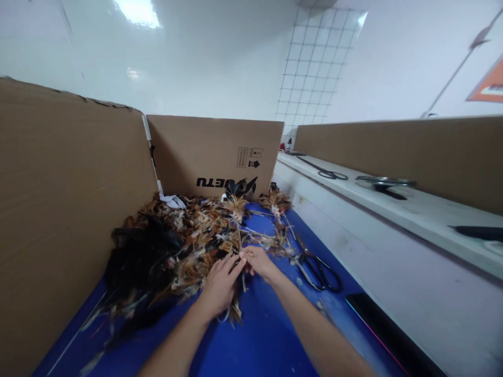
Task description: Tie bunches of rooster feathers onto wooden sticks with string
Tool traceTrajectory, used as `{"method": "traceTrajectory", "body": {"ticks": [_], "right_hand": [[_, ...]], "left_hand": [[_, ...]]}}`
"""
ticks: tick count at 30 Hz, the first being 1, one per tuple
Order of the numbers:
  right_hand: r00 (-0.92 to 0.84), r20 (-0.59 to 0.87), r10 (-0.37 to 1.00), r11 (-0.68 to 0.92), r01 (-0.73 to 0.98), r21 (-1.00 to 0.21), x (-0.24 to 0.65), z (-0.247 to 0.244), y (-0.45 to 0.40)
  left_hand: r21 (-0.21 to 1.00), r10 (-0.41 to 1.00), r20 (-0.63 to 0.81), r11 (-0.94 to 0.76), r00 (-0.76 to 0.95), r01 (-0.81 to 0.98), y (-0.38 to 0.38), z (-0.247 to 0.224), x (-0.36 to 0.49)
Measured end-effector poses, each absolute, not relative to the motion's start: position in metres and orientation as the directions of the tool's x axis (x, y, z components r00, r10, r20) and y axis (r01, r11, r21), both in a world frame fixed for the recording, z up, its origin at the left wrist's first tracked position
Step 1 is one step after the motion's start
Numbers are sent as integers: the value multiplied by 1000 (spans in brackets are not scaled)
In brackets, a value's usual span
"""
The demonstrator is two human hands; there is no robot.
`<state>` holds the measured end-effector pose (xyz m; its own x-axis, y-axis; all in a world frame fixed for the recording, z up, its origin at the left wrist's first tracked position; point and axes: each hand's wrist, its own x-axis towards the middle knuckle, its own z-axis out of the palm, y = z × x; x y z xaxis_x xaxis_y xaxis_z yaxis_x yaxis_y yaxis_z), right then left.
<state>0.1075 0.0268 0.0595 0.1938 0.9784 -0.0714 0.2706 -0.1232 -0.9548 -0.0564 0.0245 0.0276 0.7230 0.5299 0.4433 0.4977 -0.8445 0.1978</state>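
Observation:
A feather duster, brown with darker tips, stands at the far end of a thin stick in front of me. My right hand pinches the stick low down, fingers curled round it. Close against it, my left hand has its thumb and fingertips meeting at the same spot. What the left fingertips grip is partly hidden. A few brown feathers stick out beneath the left hand. Left of both hands spreads a heap of loose brown feathers, with a black feather bundle beside it.
Black-handled scissors lie right of my hands on the blue tabletop, near a black phone-like slab. Another feathered stick lies farther back. Cardboard walls rise behind and left; a white ledge with tools borders the right.

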Motion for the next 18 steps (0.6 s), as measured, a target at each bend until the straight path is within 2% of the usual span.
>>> {"method": "traceTrajectory", "body": {"ticks": [4,6,8,10,12,14,16,18], "right_hand": [[171,-94,981,-141,292,-946,126,83,-41],[-78,-115,990,-80,356,-931,135,100,-96],[-434,-236,870,-65,373,-926,136,105,-150],[-534,-327,779,-106,403,-909,127,85,-196],[-372,-395,840,-183,492,-851,113,33,-230],[-57,-442,895,-317,616,-721,101,-36,-250],[221,-434,874,-454,691,-563,96,-102,-255],[337,-399,853,-511,695,-505,99,-148,-253]], "left_hand": [[187,520,342,-854,783,486,25,27,-57],[194,532,322,-846,783,496,26,25,-56],[201,546,312,-838,777,508,28,22,-53],[198,540,299,-842,787,503,30,21,-51],[189,535,296,-845,791,501,30,20,-50],[180,534,300,-846,791,503,30,21,-50],[172,532,306,-847,790,503,29,23,-51],[165,525,310,-851,792,499,29,24,-52]]}}
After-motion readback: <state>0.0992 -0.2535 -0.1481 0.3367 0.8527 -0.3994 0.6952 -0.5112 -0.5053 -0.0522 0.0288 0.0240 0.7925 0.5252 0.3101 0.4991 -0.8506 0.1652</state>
